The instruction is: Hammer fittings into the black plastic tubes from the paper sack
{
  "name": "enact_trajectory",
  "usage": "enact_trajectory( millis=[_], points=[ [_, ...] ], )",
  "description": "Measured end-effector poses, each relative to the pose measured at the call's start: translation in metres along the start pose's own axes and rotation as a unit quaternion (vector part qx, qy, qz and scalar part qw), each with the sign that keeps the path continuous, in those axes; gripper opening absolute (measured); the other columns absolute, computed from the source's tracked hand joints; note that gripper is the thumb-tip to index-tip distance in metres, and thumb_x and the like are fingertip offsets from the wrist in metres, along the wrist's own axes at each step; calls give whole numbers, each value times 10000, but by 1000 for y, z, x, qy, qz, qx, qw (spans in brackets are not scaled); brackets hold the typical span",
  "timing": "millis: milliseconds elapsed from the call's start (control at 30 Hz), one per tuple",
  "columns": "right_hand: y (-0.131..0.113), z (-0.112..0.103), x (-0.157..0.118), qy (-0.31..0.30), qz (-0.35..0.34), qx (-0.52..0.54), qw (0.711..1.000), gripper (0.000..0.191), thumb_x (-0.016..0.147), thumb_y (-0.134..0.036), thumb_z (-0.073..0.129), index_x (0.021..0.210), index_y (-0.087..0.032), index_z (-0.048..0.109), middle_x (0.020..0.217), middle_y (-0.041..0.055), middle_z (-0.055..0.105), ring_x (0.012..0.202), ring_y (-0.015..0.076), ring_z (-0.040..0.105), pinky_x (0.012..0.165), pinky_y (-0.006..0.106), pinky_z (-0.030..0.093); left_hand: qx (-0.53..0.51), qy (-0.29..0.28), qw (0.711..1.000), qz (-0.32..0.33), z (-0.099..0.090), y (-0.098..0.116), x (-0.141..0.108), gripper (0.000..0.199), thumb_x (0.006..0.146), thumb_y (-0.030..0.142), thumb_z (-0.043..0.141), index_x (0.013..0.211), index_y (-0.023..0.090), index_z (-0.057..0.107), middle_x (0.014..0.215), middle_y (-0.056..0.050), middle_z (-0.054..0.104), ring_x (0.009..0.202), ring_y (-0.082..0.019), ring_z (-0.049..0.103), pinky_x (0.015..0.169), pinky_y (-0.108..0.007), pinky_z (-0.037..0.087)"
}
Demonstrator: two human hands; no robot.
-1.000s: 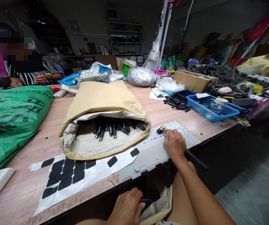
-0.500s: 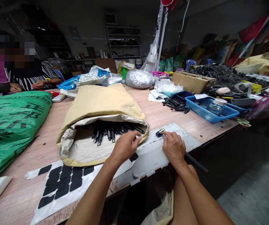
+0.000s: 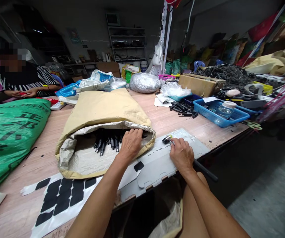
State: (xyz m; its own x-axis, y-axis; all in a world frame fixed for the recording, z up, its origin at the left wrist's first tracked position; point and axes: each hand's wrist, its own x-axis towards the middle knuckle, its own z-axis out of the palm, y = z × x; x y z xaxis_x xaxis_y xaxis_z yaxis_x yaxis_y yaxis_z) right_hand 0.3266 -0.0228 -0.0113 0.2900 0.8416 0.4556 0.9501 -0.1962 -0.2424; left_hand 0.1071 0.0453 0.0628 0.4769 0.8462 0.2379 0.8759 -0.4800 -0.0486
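My left hand [image 3: 131, 143] is at the mouth of a tan woven sack [image 3: 110, 104], its fingers bent and close together over the opening. The fingertips are hidden, so what they hold, if anything, does not show. Inside the sack lie several black pen-like parts [image 3: 102, 145] with pointed ends. My right hand [image 3: 182, 153] is closed around a small hammer, its black and yellow-green head [image 3: 167, 139] over a grey board [image 3: 157, 165]. The hammer's dark handle [image 3: 205, 170] sticks out behind the hand, past the table edge.
A sheet of black stickers [image 3: 65, 191] lies front left, with one sticker [image 3: 139, 166] nearer the board. A green sack [image 3: 13, 132] bulges at left. Black parts [image 3: 184, 109] and a blue basket [image 3: 222, 115] stand back right. Another person [image 3: 25, 79] sits at far left.
My left hand has moved forward and left, from beside the sack's edge into its opening. The right hand still grips the hammer. The whole view has shifted slightly.
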Motion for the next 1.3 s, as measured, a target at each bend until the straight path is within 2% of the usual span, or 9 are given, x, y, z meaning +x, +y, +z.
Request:
enact_trajectory(
  millis=[167, 300, 400, 567, 667, 767, 867, 1067, 1300],
  points=[
    [1, 0, -1, 7, -7, -6, 1000, 257, 940, -208, 580, 1176, -238, 677, 1023, 57, 644, 941, 213, 519, 753, 336, 287, -151, 34, 987, -48, -24, -14, -60, 98, 939, 291, 612, 1010, 224, 623, 977, -54, 701, 945, -269, 570, 803, -378, 412],
    [0, -1, -2, 10, -8, -4, 1000, 256, 937, -214, 578, 1171, -233, 682, 1017, 64, 644, 933, 215, 517, 745, 335, 283, -275, -19, 960, -57, -7, -17, -110, 74, 900, 297, 648, 947, 240, 648, 949, -37, 696, 935, -262, 568, 819, -381, 424],
    [0, 0, -1, 10, -3, 1, 1000, 260, 923, -217, 594, 1165, -230, 690, 1017, 67, 647, 941, 216, 522, 746, 330, 291, -313, -11, 946, -82, 12, -17, -128, 92, 891, 291, 661, 963, 234, 661, 960, -44, 676, 955, -262, 558, 846, -390, 431],
    [4, -8, 5, -20, 16, 53, 998, 275, 924, -177, 557, 1145, -221, 715, 1020, 74, 675, 945, 215, 562, 755, 323, 344, -373, 16, 922, -101, 24, -21, -132, 117, 844, 258, 701, 956, 227, 683, 912, -33, 657, 938, -246, 559, 847, -374, 441],
    [-4, -25, 1, 9, 28, 137, 990, 293, 946, -191, 516, 1166, -204, 709, 1066, 86, 696, 953, 216, 607, 789, 323, 410, -385, 21, 917, -101, 24, -23, -131, 106, 820, 241, 713, 923, 227, 694, 888, -28, 663, 924, -243, 564, 840, -371, 441],
    [-27, -46, -18, 27, -23, 270, 962, 282, 973, -245, 501, 1163, -182, 699, 1089, 102, 710, 985, 217, 647, 865, 328, 481, -390, 22, 915, -102, 25, -23, -131, 100, 814, 241, 718, 913, 232, 705, 891, -26, 674, 926, -242, 568, 848, -374, 440],
    [-60, -62, -45, -43, -101, 364, 925, 266, 994, -261, 487, 1140, -210, 704, 1044, 86, 721, 971, 207, 668, 864, 324, 527, -393, 22, 912, -110, 26, -23, -131, 99, 810, 236, 720, 909, 236, 714, 897, -24, 681, 932, -243, 567, 857, -379, 437],
    [-100, -59, -85, -59, -216, 354, 908, 333, 1008, -177, 455, 1268, -226, 658, 989, 76, 696, 931, 191, 651, 852, 318, 538, -400, 31, 911, -99, 28, -24, -131, 35, 824, 241, 716, 810, 220, 691, 853, -26, 642, 899, -230, 548, 823, -358, 429],
    [-98, -47, -85, -62, -219, 307, 924, 334, 1001, -134, 448, 1229, -227, 674, 939, 55, 683, 900, 172, 645, 833, 286, 530, -407, 22, 908, -102, 26, -24, -131, 23, 830, 216, 699, 818, 226, 716, 843, -25, 649, 895, -232, 554, 831, -364, 415]
  ],
)
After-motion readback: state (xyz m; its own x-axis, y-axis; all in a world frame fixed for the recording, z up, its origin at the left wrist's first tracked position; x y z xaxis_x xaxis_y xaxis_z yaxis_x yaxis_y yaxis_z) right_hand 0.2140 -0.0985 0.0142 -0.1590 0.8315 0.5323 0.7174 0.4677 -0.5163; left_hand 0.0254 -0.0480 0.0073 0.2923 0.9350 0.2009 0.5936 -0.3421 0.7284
